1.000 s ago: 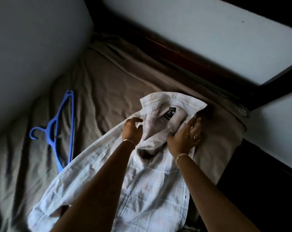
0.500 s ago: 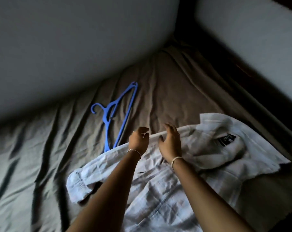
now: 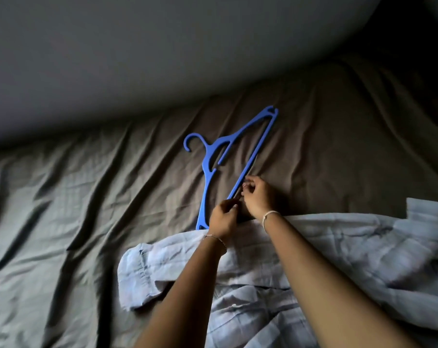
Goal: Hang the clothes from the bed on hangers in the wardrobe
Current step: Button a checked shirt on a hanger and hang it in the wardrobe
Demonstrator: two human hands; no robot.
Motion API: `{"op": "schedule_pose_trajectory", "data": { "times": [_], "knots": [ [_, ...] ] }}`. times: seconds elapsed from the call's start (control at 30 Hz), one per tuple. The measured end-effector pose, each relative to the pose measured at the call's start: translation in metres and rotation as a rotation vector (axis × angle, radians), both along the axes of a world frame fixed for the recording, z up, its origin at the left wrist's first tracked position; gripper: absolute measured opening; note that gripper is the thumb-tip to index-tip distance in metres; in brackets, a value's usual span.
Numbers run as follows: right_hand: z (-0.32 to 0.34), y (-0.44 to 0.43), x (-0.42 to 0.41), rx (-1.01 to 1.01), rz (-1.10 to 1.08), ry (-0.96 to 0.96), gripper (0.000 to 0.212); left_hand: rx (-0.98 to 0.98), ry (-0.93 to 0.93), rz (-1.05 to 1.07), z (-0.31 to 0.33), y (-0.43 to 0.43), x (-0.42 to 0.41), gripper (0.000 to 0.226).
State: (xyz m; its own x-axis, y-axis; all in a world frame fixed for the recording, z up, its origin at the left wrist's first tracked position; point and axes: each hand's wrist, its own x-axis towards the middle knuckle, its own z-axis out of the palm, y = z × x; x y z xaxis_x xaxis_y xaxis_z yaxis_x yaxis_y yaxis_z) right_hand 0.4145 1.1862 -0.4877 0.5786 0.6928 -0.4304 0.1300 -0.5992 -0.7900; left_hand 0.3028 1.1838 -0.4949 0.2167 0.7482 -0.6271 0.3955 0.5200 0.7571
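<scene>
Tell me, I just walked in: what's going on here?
A person has both hands at the blue hanger lying on the grey sheet. The right hand pinches its bottom bar; the left hand curls its fingers at the bar just below. The white shirt lies spread beneath the arms, not yet hung.

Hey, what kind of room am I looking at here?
Probably a bedroom: a wrinkled bed sheet runs up to a plain wall, and a pale shirt and a blue hanger lie on it.
</scene>
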Motion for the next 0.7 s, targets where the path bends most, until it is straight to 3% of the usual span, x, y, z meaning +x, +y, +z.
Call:
{"op": "schedule_pose_trajectory", "data": {
  "times": [0.07,0.17,0.3,0.43,0.5,0.63,0.7],
  "knots": [
    [-0.007,0.01,0.003,-0.014,-0.081,-0.008,0.016,-0.015,-0.061,0.059,0.004,-0.002,0.001,0.028],
    [-0.005,0.022,0.008,-0.116,-0.028,-0.155,0.039,-0.022,-0.107,0.094,0.0,-0.005,0.002,0.028],
    [-0.003,0.032,0.013,-0.195,0.011,-0.242,0.038,-0.016,-0.112,0.098,-0.006,-0.008,0.003,0.028],
    [0.003,0.034,0.014,-0.158,-0.092,-0.001,0.025,-0.051,-0.149,0.126,0.005,-0.009,0.007,0.03],
    [0.011,0.029,0.016,-0.102,-0.195,0.177,0.034,-0.112,-0.204,0.183,0.018,-0.011,0.012,0.029],
    [0.04,0.003,0.013,0.132,-0.304,0.537,0.021,-0.153,-0.342,0.291,0.05,-0.019,0.024,0.028],
    [0.062,-0.015,0.01,0.259,-0.355,0.623,0.014,-0.19,-0.42,0.35,0.068,-0.025,0.027,0.031]
  ]
}}
